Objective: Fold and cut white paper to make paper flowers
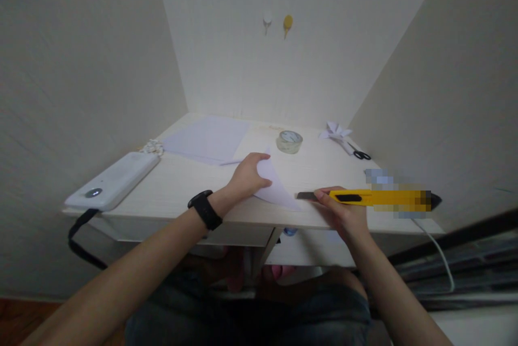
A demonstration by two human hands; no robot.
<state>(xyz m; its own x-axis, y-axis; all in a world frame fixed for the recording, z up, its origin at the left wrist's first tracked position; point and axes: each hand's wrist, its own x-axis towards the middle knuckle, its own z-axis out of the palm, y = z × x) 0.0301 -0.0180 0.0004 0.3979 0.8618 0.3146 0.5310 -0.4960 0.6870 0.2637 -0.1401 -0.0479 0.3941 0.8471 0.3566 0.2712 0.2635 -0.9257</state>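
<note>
My right hand grips a yellow box cutter, its blade out and pointing left. The blade's tip is close to the right corner of a folded white paper, which lies near the table's front edge and has a roughly triangular shape. Over the paper's left part, my left hand holds it with thumb and index finger spread on its surface; the other fingers are mostly hidden. A thin rolled or folded strip of paper sticks out left of that hand. I wear a black watch on the left wrist.
Behind my hands, a roll of clear tape sits on the white table. Paper sheets lie back left, near a white device with a black strap. Back right are a folded paper flower and black-handled scissors. Walls enclose three sides.
</note>
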